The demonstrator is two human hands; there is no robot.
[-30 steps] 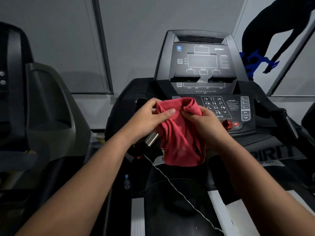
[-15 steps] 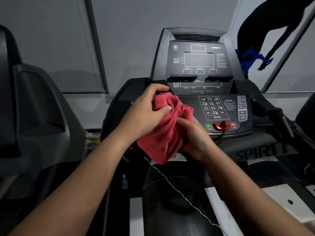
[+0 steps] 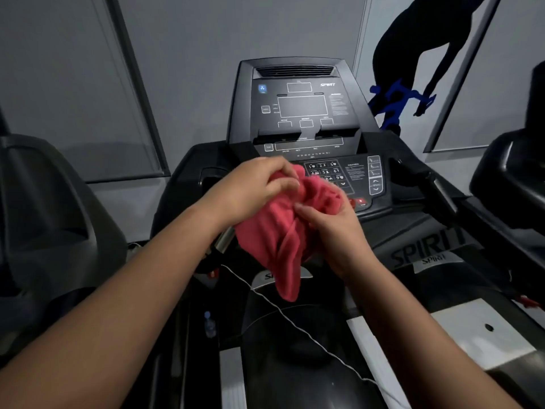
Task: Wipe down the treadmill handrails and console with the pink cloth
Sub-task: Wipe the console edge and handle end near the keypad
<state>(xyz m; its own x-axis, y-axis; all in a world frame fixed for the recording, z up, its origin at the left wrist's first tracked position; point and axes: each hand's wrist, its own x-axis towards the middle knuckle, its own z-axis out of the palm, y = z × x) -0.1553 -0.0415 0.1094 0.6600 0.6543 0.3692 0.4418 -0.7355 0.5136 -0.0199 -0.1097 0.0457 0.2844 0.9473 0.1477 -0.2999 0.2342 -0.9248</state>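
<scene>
The treadmill (image 3: pixel 424 252) fills the middle in front of me, black, with the word SPIRIT on its lower cover. Its console (image 3: pixel 300 104) stands upright and its screens are dark. Below the screens is the keypad (image 3: pixel 324 172), and my cloth covers the left part of it from my view. To my left is another dark machine (image 3: pixel 53 219), and a further black one (image 3: pixel 513 172) shows at the right edge. On the wall at the right I see a dark figure with blue parts (image 3: pixel 395 98). A thin white cord (image 3: pixel 295 320) runs from under the cloth down over the belt area. A small bottle (image 3: pixel 208 323) lies low between the two machines.

My left hand (image 3: pixel 253 187) is closed narrowly, with the fingers pinching the upper edge of the pink cloth (image 3: pixel 283 240). My right hand (image 3: pixel 333 228) is half closed around the right side of the cloth, the thumb pressing into a fold.

The cloth is bunched between both hands, in front of the console and above the belt. Its lower end hangs freely under my hands. I cannot tell if it touches the console. A red button (image 3: pixel 360 201) shows just beside my right fingers.
</scene>
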